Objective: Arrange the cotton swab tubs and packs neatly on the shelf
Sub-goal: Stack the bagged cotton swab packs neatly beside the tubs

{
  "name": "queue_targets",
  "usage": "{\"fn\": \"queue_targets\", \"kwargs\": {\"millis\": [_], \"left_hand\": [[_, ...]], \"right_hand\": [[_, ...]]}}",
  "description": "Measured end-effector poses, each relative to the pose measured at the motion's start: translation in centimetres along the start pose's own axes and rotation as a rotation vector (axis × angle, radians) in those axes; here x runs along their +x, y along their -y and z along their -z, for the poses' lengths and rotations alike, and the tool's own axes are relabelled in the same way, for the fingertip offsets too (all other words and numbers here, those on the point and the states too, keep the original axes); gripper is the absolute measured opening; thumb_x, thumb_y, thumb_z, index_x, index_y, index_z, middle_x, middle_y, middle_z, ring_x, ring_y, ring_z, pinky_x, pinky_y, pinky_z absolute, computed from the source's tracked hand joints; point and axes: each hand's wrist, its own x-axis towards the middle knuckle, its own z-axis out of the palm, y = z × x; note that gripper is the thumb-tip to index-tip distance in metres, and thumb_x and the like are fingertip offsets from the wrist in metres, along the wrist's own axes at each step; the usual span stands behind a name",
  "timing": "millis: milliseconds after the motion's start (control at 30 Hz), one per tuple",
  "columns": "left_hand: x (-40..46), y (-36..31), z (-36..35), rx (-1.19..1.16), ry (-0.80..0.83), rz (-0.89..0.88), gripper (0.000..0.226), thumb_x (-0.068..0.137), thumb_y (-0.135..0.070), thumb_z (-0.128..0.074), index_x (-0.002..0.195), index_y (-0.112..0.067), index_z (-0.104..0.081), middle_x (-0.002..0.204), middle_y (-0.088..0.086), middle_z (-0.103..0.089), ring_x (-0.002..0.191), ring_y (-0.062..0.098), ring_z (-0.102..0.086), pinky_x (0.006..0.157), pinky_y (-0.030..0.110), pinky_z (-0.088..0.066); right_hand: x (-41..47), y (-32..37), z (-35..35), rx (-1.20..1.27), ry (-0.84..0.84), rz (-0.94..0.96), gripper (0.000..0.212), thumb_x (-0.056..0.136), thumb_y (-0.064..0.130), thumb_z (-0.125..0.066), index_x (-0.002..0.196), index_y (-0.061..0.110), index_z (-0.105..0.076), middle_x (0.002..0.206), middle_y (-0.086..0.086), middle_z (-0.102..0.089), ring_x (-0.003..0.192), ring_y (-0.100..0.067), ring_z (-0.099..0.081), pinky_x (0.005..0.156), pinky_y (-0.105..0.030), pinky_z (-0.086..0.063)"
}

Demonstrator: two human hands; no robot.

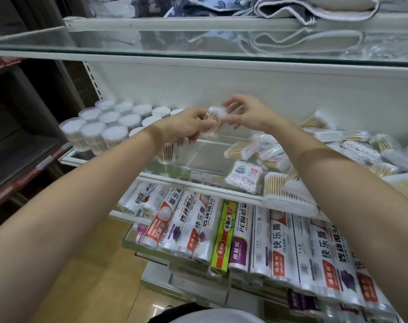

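A clear pack of cotton swabs [214, 122] is held above the glass shelf [198, 157] between both hands: the left hand [186, 125] is curled round its lower end, and the right hand [247, 115] pinches its upper end with bent fingers. To the left, round swab tubs [105, 127] are ranged in tidy rows on the shelf. To the right, loose swab packs [338, 150] are heaped in disorder. On the lower shelf, cling-film rolls [244, 241] are laid side by side.
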Motion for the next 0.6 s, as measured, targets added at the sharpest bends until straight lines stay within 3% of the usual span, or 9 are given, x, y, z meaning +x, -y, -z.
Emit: {"fn": "queue_targets", "kwargs": {"millis": [67,167,200,267,400,600], "left_hand": [[0.5,-0.2,1.0,0.097,-0.004,-0.018,0.011,0.095,-0.025,-0.067,0.099,-0.015,-0.064,0.073,0.004,-0.054,0.053,0.016,-0.048,0.045,0.024,-0.042],[1.8,-0.7,2.4,0.387,-0.041,-0.069,0.035,0.083,-0.03,-0.079,0.111,-0.013,-0.065,0.093,0.005,-0.069,0.082,0.023,-0.063,0.071,0.033,-0.05],[2.3,-0.9,2.7,0.467,-0.068,-0.089,0.04,0.082,-0.029,-0.079,0.115,-0.011,-0.065,0.099,0.007,-0.071,0.09,0.024,-0.064,0.078,0.034,-0.049],[3.5,-0.8,3.4,0.545,-0.136,-0.11,0.037,0.082,-0.03,-0.078,0.114,-0.014,-0.068,0.104,0.006,-0.072,0.096,0.025,-0.064,0.083,0.034,-0.047],[5.1,-0.1,4.1,0.666,-0.194,-0.089,0.037,0.077,-0.038,-0.08,0.108,-0.021,-0.069,0.096,-0.003,-0.067,0.093,0.021,-0.061,0.077,0.032,-0.047],[6.2,1.0,4.6,0.795,-0.184,-0.12,0.02,0.074,-0.032,-0.077,0.08,-0.022,-0.06,0.084,0.003,-0.064,0.089,0.03,-0.064,0.069,0.035,-0.047]], "right_hand": [[0.4,0.1,-0.1,-0.046,-0.027,-0.009,0.03,0.089,0.006,-0.073,0.114,-0.003,-0.06,0.096,-0.014,-0.057,0.05,-0.001,-0.06,0.052,-0.014,-0.051],[1.2,0.3,-1.0,-0.144,-0.081,0.015,0.021,0.088,0.012,-0.075,0.1,0.0,-0.063,0.077,-0.011,-0.061,0.06,-0.017,-0.059,0.055,-0.027,-0.053],[1.6,0.4,-1.4,-0.19,-0.107,0.022,0.02,0.088,0.016,-0.076,0.097,0.003,-0.064,0.075,-0.009,-0.063,0.061,-0.018,-0.058,0.057,-0.032,-0.051],[2.4,1.0,-2.1,-0.292,-0.17,0.03,0.02,0.085,0.022,-0.079,0.093,0.009,-0.066,0.082,-0.012,-0.067,0.063,-0.016,-0.055,0.062,-0.026,-0.04],[4.0,1.7,-3.9,-0.448,-0.243,-0.039,0.029,0.085,0.026,-0.078,0.105,0.006,-0.07,0.098,-0.015,-0.067,0.094,-0.025,-0.061,0.068,-0.017,-0.03],[5.6,1.9,-6.4,-0.558,-0.268,-0.159,0.029,0.089,0.026,-0.071,0.111,0.008,-0.068,0.116,-0.02,-0.061,0.107,-0.035,-0.06,0.088,-0.032,-0.044]]}}
